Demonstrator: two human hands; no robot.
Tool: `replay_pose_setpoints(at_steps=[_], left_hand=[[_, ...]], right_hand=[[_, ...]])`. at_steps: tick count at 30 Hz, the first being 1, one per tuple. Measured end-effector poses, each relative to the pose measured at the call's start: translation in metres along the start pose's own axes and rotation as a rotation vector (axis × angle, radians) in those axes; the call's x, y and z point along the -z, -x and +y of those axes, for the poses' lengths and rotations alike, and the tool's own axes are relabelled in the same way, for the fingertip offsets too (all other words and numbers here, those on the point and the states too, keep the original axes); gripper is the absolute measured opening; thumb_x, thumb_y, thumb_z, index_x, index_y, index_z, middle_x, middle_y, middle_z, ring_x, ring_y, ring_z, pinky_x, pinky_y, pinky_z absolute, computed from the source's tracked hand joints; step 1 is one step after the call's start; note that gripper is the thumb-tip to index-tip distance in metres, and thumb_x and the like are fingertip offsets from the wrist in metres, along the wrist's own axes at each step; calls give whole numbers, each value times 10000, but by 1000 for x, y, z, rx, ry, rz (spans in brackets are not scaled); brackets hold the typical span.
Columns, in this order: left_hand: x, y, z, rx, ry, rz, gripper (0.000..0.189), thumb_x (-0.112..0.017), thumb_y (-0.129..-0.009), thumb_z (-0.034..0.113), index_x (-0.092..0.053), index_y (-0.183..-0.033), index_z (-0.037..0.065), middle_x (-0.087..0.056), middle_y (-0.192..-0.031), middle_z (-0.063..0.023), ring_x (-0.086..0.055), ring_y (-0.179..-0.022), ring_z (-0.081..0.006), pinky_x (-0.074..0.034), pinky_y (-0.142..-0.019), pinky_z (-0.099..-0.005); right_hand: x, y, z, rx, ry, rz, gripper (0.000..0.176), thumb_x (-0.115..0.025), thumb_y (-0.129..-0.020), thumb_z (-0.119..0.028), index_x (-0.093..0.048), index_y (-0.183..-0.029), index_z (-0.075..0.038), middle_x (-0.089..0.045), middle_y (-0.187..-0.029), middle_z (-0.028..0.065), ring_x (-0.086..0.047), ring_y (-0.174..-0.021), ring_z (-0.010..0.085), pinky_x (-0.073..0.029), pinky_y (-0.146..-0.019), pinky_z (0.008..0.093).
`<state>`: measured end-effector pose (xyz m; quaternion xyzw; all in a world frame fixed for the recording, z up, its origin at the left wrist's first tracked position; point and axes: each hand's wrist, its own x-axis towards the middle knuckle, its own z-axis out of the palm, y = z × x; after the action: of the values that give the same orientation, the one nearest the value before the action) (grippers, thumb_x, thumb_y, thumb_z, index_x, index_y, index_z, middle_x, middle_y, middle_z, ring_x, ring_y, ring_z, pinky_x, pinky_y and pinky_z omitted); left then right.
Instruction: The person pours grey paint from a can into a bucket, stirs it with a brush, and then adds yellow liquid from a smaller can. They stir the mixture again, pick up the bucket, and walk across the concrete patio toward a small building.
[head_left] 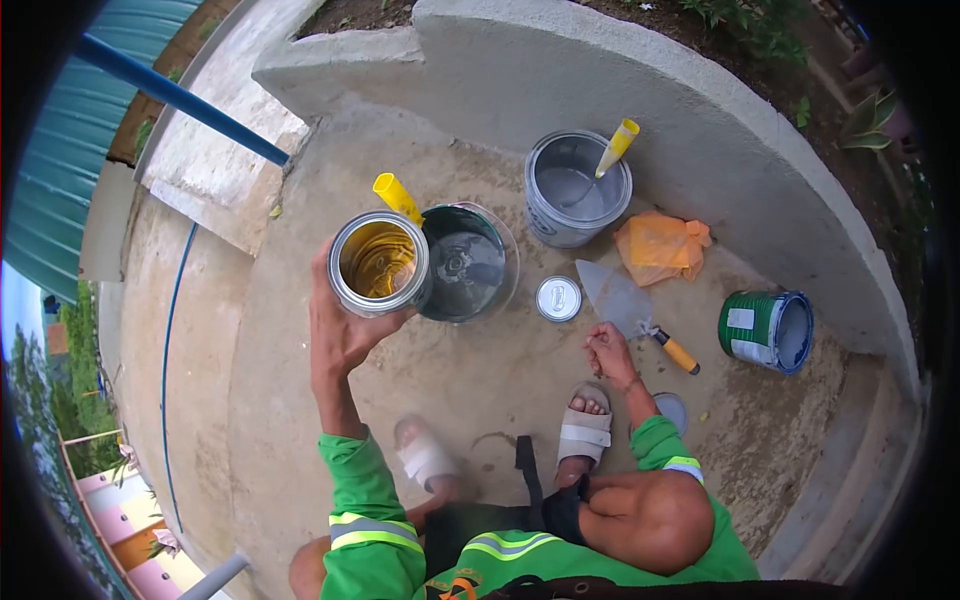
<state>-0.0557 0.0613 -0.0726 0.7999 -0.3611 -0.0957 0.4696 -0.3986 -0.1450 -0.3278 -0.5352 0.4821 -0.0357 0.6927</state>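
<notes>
- While the person squats on the concrete floor [470, 375], the right hand [610, 352] hangs above a sandal [585, 425], with its fingers curled inward and nothing in them.
- A trowel [625, 300] lies just beside this hand, and a round lid [558, 299] lies near it.
- The left hand [340, 322] grasps an open tin [378, 262] by its side wall. The tin has yellowish liquid inside and is held up, touching the rim of a dark bucket [462, 262].
- A yellow stick [397, 197] rises behind the tin.
- Farther away stands a grey paint bucket [578, 190], with an orange bag [660, 247] beside it.
- At the right, a green can [766, 330] lies on its side near the curved wall [700, 130].
</notes>
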Motion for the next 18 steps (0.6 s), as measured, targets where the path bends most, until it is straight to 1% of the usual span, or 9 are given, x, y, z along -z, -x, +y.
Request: replay_pose_setpoints(at_steps=[3,6,7,10,13,16,18], left_hand=[[9,-4,-1,-127,-249,-27,1016,-899,-525,243,-387,-1381,49,-556,-1266,-139,-550,-1158,-302,-408,-1005,-429],[16,-6,10,-90,-450,-50,1004,-853,-515,241,-402,-1396,74,-555,-1267,-128,-507,-1214,-312,-346,-1066,-453],[16,-7,10,-57,-451,-57,1006,-842,-516,263,-403,-1406,102,-550,-1275,-122,-493,-1206,-324,-323,-1060,-457],[17,-9,13,-89,-579,-73,993,-837,-528,267,-407,-1409,107,-542,-1283,-123,-493,-1203,-317,-326,-1052,-451],[12,-10,11,-123,-655,-74,1007,-833,-520,290,-405,-1419,138,-519,-1282,-120,-482,-1193,-311,-335,-1010,-444],[6,-11,11,-133,-684,-91,1012,-829,-515,274,-407,-1428,162,-510,-1268,-117,-475,-1191,-307,-322,-1008,-440],[2,-12,12,-110,-677,-111,998,-833,-528,278,-410,-1425,163,-507,-1280,-120,-465,-1213,-311,-311,-1031,-460]], right_hand=[[-2,-2,3,0,-12,-9,123,-536,-935,-75,-474,-1037,-48,-607,-840,76,-487,-526,79,-384,-404,228],[-4,-1,6,-7,0,-18,120,-534,-937,-80,-475,-1037,-50,-605,-835,73,-481,-521,75,-381,-402,223],[-5,-1,5,-14,12,-23,119,-533,-937,-80,-475,-1037,-51,-605,-833,72,-479,-521,74,-380,-401,221],[-5,-1,6,-10,21,-30,118,-531,-937,-81,-476,-1037,-51,-601,-832,70,-479,-521,74,-379,-398,220],[-4,-1,6,-8,17,-30,116,-531,-938,-83,-478,-1036,-52,-599,-828,66,-481,-522,73,-379,-396,219],[-4,-1,4,-13,8,-28,115,-530,-939,-86,-480,-1038,-53,-598,-826,64,-480,-522,72,-380,-397,218],[-4,0,3,-20,7,-26,115,-528,-940,-86,-481,-1039,-55,-598,-826,64,-478,-522,71,-381,-397,217]])
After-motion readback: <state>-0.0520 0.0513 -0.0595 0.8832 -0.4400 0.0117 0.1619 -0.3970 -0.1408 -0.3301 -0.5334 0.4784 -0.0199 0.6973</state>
